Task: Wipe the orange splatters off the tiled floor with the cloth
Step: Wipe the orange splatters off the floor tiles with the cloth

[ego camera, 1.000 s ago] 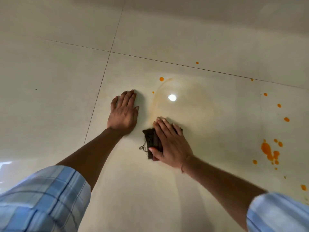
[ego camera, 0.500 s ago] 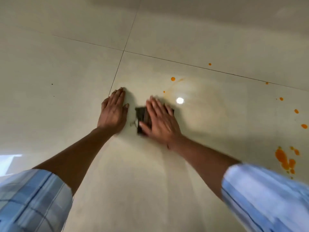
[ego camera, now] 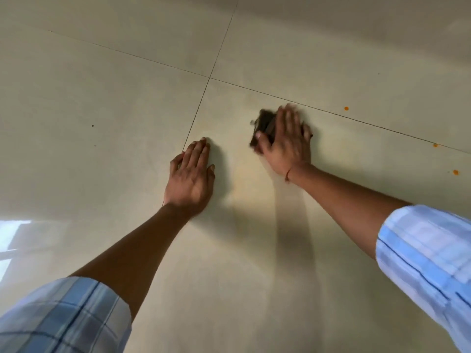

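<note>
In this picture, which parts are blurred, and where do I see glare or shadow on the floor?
Head view: the right hand and the cloth under it are smeared by motion, as is the right sleeve; the left hand is sharp. Head view, lower left: a pale reflection lies on the floor. Soft shadows lie beside the left hand and below the right wrist.

A single camera sits on the person's head, wide-angle, facing forward and steeply down at the tiled floor (ego camera: 102, 179). It is close: both arms (ego camera: 132, 245) stretch up from the bottom corners, and the left hand (ego camera: 190, 179) and right hand (ego camera: 286, 143) lie near the middle of the view.
</note>
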A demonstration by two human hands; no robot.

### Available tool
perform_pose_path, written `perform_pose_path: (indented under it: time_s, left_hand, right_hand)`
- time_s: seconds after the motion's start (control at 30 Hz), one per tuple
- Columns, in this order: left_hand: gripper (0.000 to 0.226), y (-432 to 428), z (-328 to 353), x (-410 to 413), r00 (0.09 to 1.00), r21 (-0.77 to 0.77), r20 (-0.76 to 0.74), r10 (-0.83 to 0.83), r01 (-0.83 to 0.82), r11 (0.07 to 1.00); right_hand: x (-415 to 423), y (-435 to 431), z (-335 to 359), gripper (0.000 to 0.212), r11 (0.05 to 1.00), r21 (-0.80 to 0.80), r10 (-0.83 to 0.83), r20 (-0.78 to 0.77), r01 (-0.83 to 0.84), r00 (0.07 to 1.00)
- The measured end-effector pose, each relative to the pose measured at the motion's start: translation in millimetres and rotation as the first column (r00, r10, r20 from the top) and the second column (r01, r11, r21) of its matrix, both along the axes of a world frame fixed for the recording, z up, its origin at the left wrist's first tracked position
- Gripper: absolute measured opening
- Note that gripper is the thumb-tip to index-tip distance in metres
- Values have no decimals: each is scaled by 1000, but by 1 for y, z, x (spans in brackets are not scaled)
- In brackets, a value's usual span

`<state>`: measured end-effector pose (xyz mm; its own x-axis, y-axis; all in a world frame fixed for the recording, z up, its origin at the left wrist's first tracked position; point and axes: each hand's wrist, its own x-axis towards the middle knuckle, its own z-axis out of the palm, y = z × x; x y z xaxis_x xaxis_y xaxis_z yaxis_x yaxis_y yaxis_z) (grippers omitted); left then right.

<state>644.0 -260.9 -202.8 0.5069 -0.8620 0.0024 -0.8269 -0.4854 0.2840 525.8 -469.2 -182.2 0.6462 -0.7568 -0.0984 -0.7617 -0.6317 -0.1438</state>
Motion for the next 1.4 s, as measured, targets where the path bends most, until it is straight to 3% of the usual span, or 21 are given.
perform_pose_path:
  time_s: [0.13,0.17,0.23,0.3,0.33,0.4,0.5,0.53,0.6,0.67,0.73,0.8,0.87,0.93,1.0,1.07,1.13,1.23,1.3,1.33,1.4]
  left_hand:
    - [53,0,4,0,1000,5,-18,-4,4,1000]
    - [52,-1,3,0,1000,-8,-18,0,0,1000]
    - [51,0,2,0,1000,-13,-18,6,-6,1000]
    - [51,1,1,0,1000,-27,-7,-2,2,1000]
    - [51,0,1,-1,1000,-31,-17,-4,4,1000]
    - [52,0,3,1,999,-27,-44,0,-1,1000]
    - [53,-1,4,2,999,-30,-48,-12,10,999]
    - [53,-2,4,3,999,-37,-51,-9,8,999]
    - [53,0,-1,1,998,-44,-57,-4,2,999]
    - [52,0,-2,3,997,-78,-79,-13,7,997]
    - [52,6,3,6,991,-120,-135,-13,-4,993]
    - [51,22,12,10,990,-124,-136,28,-45,991]
    - [51,47,15,14,994,-62,-83,69,-75,995]
    - [54,78,16,18,992,-14,-47,115,-116,993]
    - [56,102,10,21,988,18,-67,138,-137,990]
    - [56,109,6,24,991,12,-61,117,-117,993]
    - [55,112,1,26,993,-8,-51,106,-106,994]
    - [56,113,2,26,993,12,-57,102,-102,995]
    - [55,113,4,26,993,17,-67,100,-99,995]
    - [55,113,4,26,992,10,-70,100,-100,995]
    - [55,115,3,27,992,-12,-74,106,-107,994]
  right_hand:
    - [-34,45,-1,85,866,65,498,-41,-495,866]
    - [-25,31,-2,85,878,41,478,-37,-476,878]
    - [5,-2,-2,82,988,-15,154,-21,-154,988]
    - [20,-13,-2,79,993,4,-118,-23,118,993]
    - [16,3,-5,79,996,-1,-85,-25,85,996]
    - [-8,58,-2,80,979,-2,202,7,-202,979]
    - [-37,79,-3,81,863,31,505,1,-505,863]
    - [-27,67,-4,81,884,14,468,-14,-467,884]
    - [2,47,-5,80,985,-12,173,-10,-174,985]
    - [17,50,-6,79,1000,-3,14,12,-14,1000]
    - [-1,96,-10,79,981,-30,194,50,-193,980]
    - [-44,151,-9,80,877,0,480,53,-481,875]
    - [-70,163,-8,80,780,53,622,36,-623,782]
    - [-49,146,-7,82,811,35,583,35,-584,811]
    - [-2,123,-7,83,937,18,349,29,-349,937]
    - [29,113,-6,81,987,24,156,29,-157,987]
    - [26,148,-12,80,968,13,250,77,-252,965]
    - [-37,213,-8,80,784,37,616,74,-619,784]
    - [-41,203,-6,82,691,71,717,59,-719,695]
    - [-25,189,-6,83,714,52,696,50,-698,716]
    - [23,158,-5,84,861,31,508,26,-508,861]
